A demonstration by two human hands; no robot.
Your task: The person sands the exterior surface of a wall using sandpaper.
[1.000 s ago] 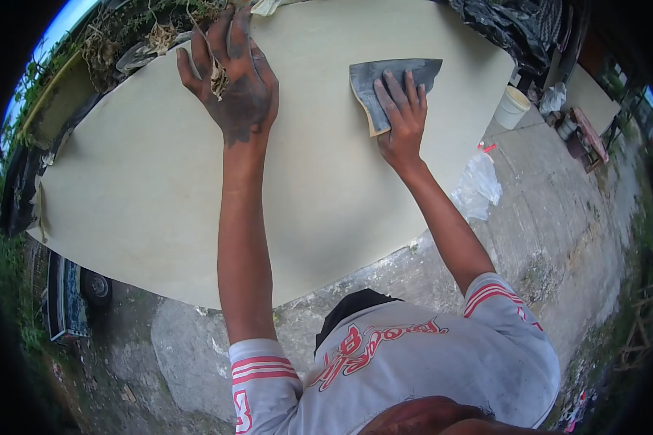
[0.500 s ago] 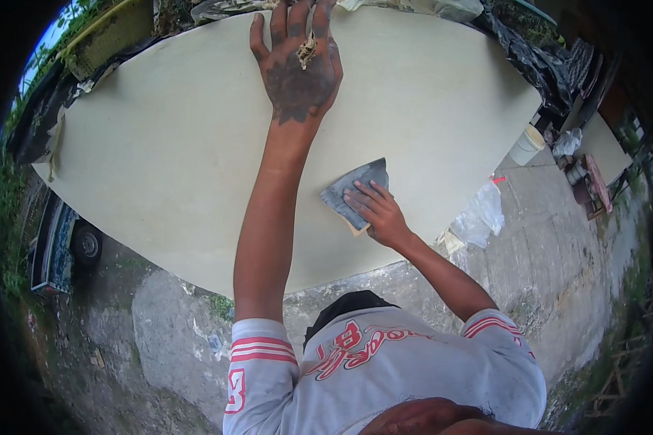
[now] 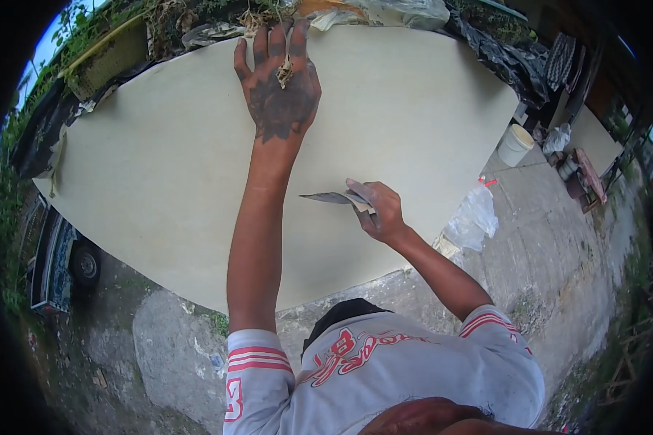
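A large cream-white board (image 3: 159, 167) spreads out before me. My left hand (image 3: 283, 90) lies on it near the far edge, fingers spread and pointing away from me. A dried, curled leaf (image 3: 285, 73) overlaps the back of that hand, which bears a dark pattern. My right hand (image 3: 384, 210) is closed, pinching a bent sheet of grey sandpaper (image 3: 329, 196) between thumb and fingers. The sandpaper shows nearly edge-on, its tip pointing left over the board's near half, and its lighter backing shows beside the fingers.
Clear plastic bags (image 3: 475, 217) lie by the board's right edge. A white bucket (image 3: 516, 145) stands on the concrete ground (image 3: 537, 239) at right. Black plastic sheeting (image 3: 504, 69) and plants line the far side. A vehicle wheel (image 3: 85, 264) is at left.
My right hand has turned the sandpaper from face-on to nearly edge-on, no longer pressing flat with spread fingers. The view has shifted slightly; my left hand stays at the far edge.
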